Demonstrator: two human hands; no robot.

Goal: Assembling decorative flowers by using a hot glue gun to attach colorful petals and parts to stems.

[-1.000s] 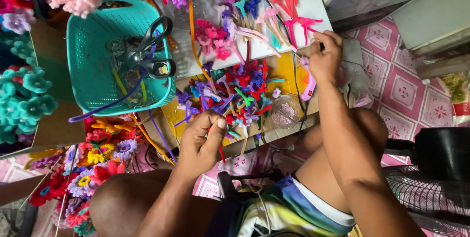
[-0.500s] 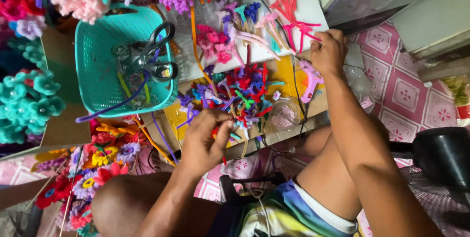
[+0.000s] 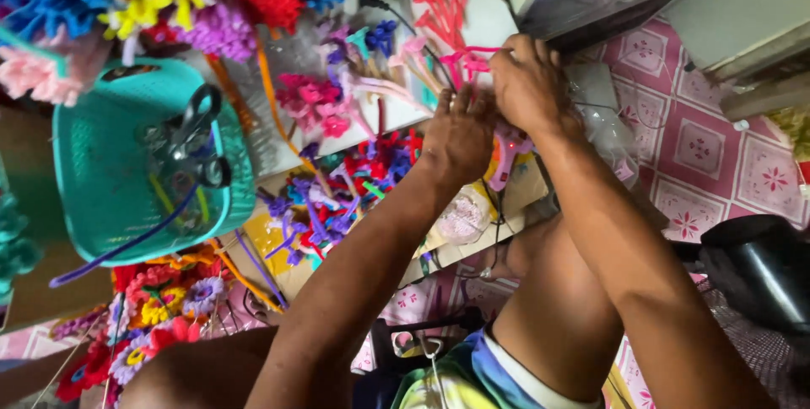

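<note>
Beside teal basket [image 3: 93, 198], both hands [image 3: 498, 113] pinch pink stem [image 3: 468, 59].

Showing a teal mesh basket [image 3: 101, 173], black-handled scissors [image 3: 192, 143], pink pipe-cleaner pieces [image 3: 468, 59], a pink glue gun [image 3: 509, 151], pink-and-white patterned floor tiles [image 3: 700, 147].

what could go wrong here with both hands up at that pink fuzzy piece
1. The left hand and right hand meet at the pink fuzzy-wire piece right above a pink glue gun; a wrist might brush its tip.
2. The forearms cross the loose multicoloured pieces, so a sweep could scatter them off the board.
</note>
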